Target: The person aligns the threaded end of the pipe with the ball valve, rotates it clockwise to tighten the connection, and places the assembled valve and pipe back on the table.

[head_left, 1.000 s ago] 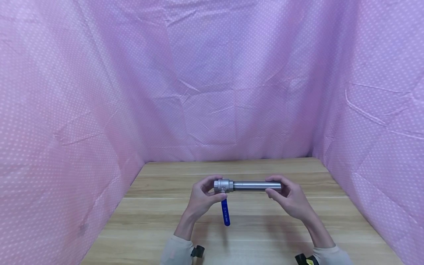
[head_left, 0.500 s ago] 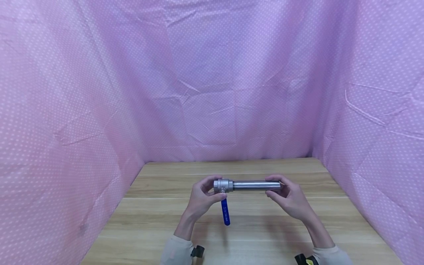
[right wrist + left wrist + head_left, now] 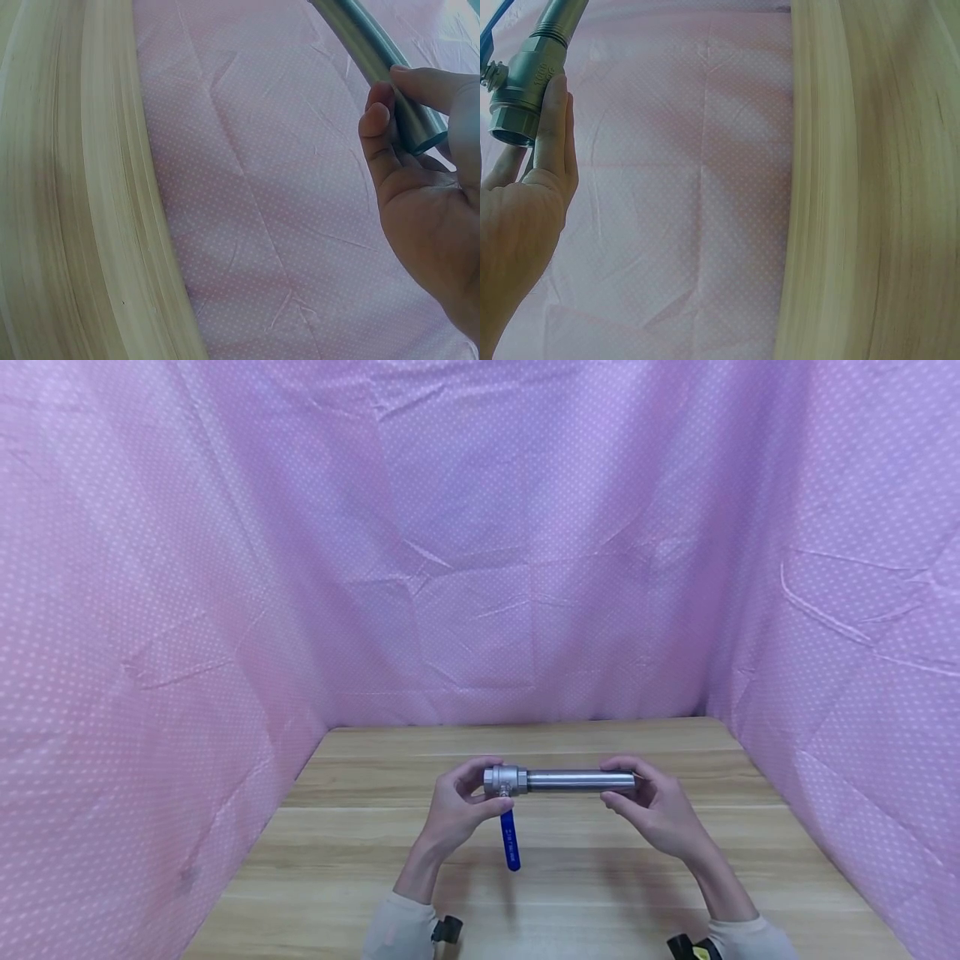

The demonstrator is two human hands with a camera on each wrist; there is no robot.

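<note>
My left hand (image 3: pixel 455 808) grips a metal ball valve (image 3: pixel 506 781), thumb on the near side by the stem, other fingers behind the body. A blue lever handle (image 3: pixel 511 841) points from the valve toward me. A steel pipe (image 3: pixel 573 781) runs level to the right from the valve, and its threaded end (image 3: pixel 553 30) meets the valve in the left wrist view. Around the pipe's free end, my right hand (image 3: pixel 663 812) pinches with thumb and fingers. In the right wrist view that pipe end (image 3: pixel 420 127) shows its opening close to the palm. Both parts are held above the table.
Beneath the hands lies a wooden table (image 3: pixel 360 860), with shadows of the arms on it. Pink dotted cloth (image 3: pixel 480 568) hangs behind the table and along both sides. Black wrist straps (image 3: pixel 447 930) sit at both cuffs.
The pipe's right end has shifted very slightly left at the right fingertips. Otherwise the hands, valve and blue handle hold nearly the same positions.
</note>
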